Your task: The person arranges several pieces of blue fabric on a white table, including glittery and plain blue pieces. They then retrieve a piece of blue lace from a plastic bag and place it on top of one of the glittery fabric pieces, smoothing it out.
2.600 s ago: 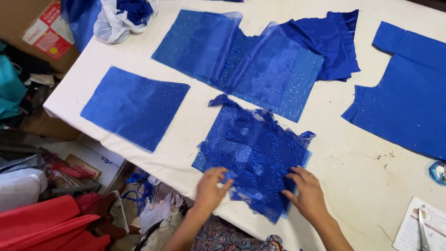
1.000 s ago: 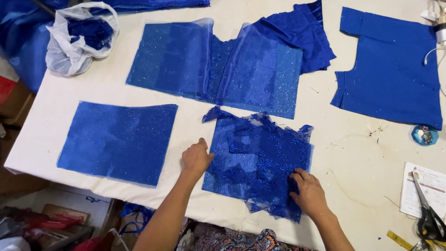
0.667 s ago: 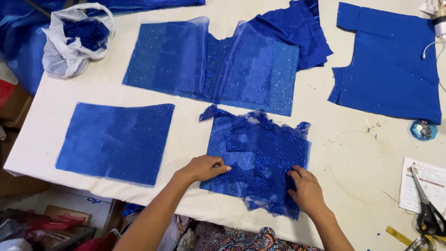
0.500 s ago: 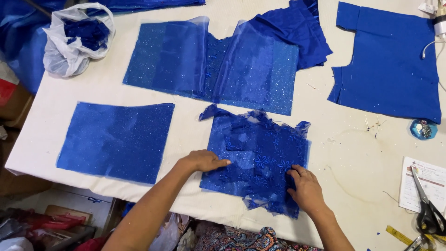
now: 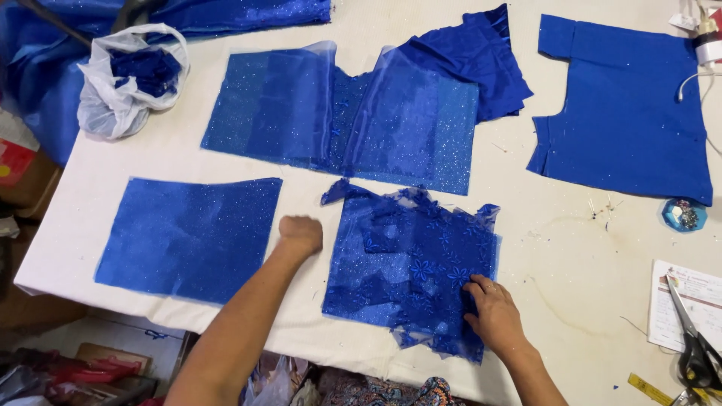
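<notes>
My right hand (image 5: 492, 316) lies flat on the lace piece (image 5: 412, 267), fingers spread near its lower right edge. My left hand (image 5: 301, 233) is a loose fist over bare table (image 5: 549, 263), btwn the lace piece & the flat blue rectangle (image 5: 188, 237), just beside the lace's left edge; can't tell if it pinches anything. Above: wide sparkly blue panel (image 5: 346, 120), w/ a folded dark blue cloth (image 5: 481, 56) at its right corner. Far right: plain blue cut piece (image 5: 624, 113). Top left: white plastic bag (image 5: 128, 86) w/ blue scraps. Scissors (image 5: 696, 346) on a paper at the right edge.
</notes>
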